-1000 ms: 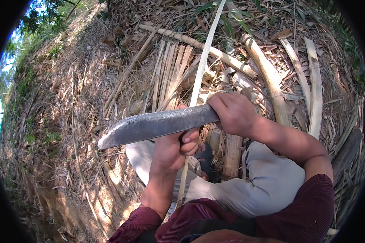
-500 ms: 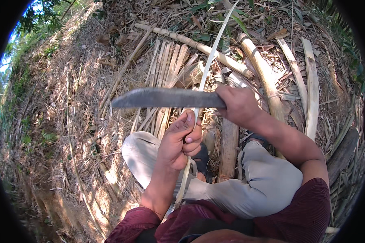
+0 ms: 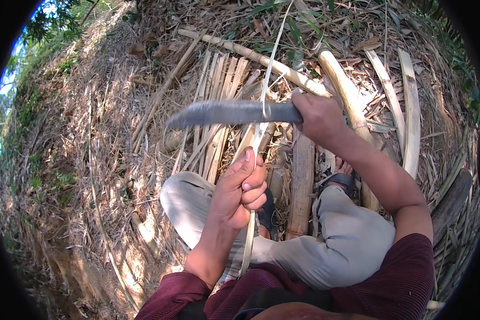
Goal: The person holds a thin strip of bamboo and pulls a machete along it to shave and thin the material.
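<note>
My left hand is closed around a long, thin, pale bamboo strip. The strip runs from near my lap up through the fist and on to the top of the view. My right hand grips a machete at its right end; the handle is hidden in the fist. The dark, wide blade points left, slightly blurred by motion, and lies across the strip a little beyond my left fist. A small curl of pale shaving shows at the blade where it meets the strip.
Split bamboo pieces lie in a bundle ahead. A bamboo pole slants behind them, a thicker pole lies to the right, and a split slat beyond it. A flat bamboo piece rests between my feet. Dry leaves cover the sloping ground.
The machete and my right hand have moved slightly away from me and to the right, along the strip. My left hand still holds the strip, whose far end has shifted left.
</note>
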